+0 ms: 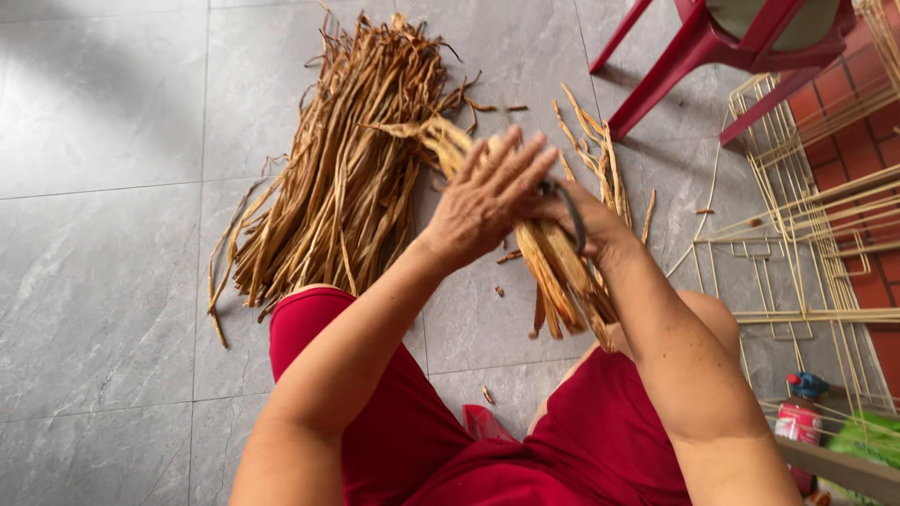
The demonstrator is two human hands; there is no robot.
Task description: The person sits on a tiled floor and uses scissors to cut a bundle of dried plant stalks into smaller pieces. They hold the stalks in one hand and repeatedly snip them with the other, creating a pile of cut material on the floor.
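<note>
Grey tiled floor (103,187) filling most of the view, pale grout lines running across it. Big heap of dried tan fibre strips (352,169) lying on those tiles at about 11 o'clock from centre, fanned from a narrow top down to a wide frayed bottom near the red-clad knee (309,323). Red plastic chair (722,42) up at 1 o'clock, only its legs and seat edge in view. Pale cane frames (816,225) stacked at 3 o'clock, partly over reddish floor tiles. Smaller scatter of loose strips (600,155) on the floor just past the hands, around 12 to 1 o'clock.

Held bundle of strips (562,272) dead centre, tilted, its top end poking out toward 11 o'clock and its cut ends pointing down toward 5 o'clock, above the lap. Left hand (487,192) laid over the top of that bundle, fingers spread wide and straight. Right hand (586,220) mostly hidden behind bundle and left hand, wrapped round the strips, with a dark band (567,211) looped there. Small red-and-blue container (802,412) down at 4 o'clock, next to something green.
</note>
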